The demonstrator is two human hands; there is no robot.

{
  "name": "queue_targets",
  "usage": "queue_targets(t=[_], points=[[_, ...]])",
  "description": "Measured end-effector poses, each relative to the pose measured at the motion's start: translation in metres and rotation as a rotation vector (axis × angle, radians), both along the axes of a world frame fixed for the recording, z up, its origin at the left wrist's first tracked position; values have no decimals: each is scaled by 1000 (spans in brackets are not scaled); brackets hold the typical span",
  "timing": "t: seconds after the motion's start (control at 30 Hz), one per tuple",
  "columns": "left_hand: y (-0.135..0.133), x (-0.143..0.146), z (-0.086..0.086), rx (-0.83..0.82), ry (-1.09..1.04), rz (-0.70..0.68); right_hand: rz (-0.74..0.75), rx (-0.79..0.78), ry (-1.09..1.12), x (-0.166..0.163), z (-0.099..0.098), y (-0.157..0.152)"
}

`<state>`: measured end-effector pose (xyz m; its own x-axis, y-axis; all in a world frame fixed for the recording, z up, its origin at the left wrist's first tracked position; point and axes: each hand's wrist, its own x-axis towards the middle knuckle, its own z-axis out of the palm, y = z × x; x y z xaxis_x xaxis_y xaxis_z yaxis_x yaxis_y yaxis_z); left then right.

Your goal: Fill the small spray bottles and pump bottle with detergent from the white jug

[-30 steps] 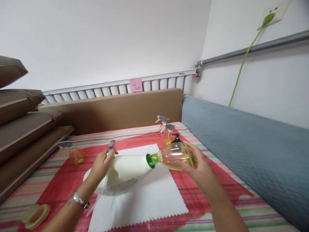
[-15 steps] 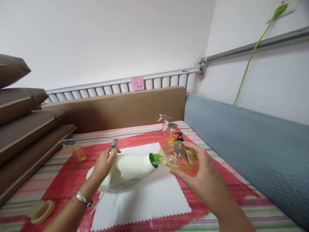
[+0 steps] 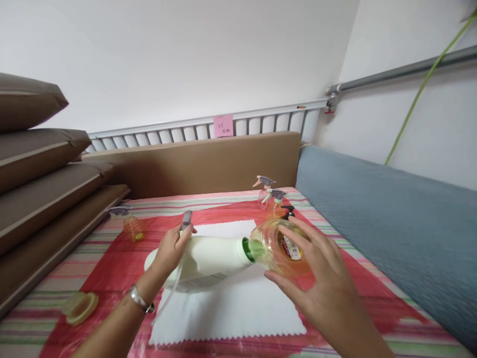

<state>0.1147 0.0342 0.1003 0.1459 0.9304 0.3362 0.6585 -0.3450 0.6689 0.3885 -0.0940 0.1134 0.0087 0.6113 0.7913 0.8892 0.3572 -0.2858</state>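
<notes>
My left hand (image 3: pixel 173 248) is closed round a white detergent bottle (image 3: pixel 216 256), which lies sideways above a white cloth (image 3: pixel 242 313). A grey spray head (image 3: pixel 187 220) with a thin clear tube is pinched in the same hand. The white bottle's green-lined mouth faces right and meets the neck of a clear bottle (image 3: pixel 268 238) of yellow liquid; whether one neck sits inside the other I cannot tell. My right hand (image 3: pixel 316 263) grips the base end of that clear bottle, fingers spread round its labelled side.
Behind the clear bottle stand two spray bottles (image 3: pixel 275 209) and a black pump top (image 3: pixel 288 211). Another spray bottle (image 3: pixel 132 227) is at left, a pale round cap (image 3: pixel 82 308) nearer. Brown cushions (image 3: pixel 48 196) are stacked left; a blue padded panel (image 3: pixel 372 199) runs along the right.
The clear bottle has turned in my right hand, its base now more towards me, and its neck still meets the white bottle. The whole view has shifted slightly.
</notes>
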Motion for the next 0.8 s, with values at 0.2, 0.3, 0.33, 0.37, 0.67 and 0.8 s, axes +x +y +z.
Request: queue_targets(t=[0.2, 0.3, 0.33, 0.37, 0.67, 0.8], points=[[-2, 2, 0, 0, 23, 6, 44, -17, -28, -6, 0, -4], [-3, 5, 1, -10, 25, -5, 79, -58, -26, -8, -1, -5], [-3, 6, 1, -13, 23, -9, 89, -65, -28, -8, -2, -5], [-4, 7, 2, -17, 21, -10, 95, -71, -26, -8, -2, -5], [-4, 4, 2, -19, -44, -1, 65, -30, 114, 3, -1, -1], [-4, 3, 2, 5, -114, 9, 47, -74, 144, 9, -3, 0]])
